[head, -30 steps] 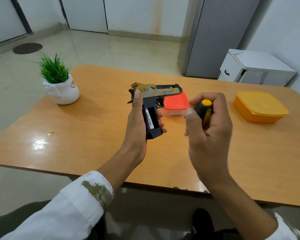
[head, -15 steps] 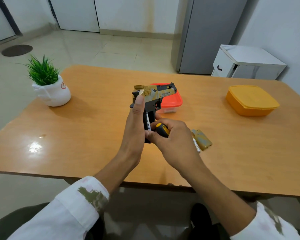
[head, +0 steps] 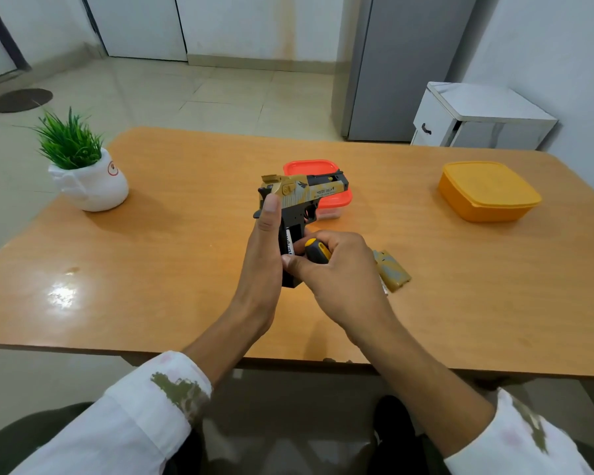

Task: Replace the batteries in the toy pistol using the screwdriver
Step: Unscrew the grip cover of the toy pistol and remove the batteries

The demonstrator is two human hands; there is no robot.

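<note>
Our left hand gripped the toy pistol above the table's middle; our right hand curled round the screwdriver, touching the pistol's open grip.

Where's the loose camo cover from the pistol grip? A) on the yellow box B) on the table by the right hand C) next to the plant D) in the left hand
B: the cover lies on the table just right of the right hand, which holds the screwdriver; the left hand holds the toy pistol.
</note>
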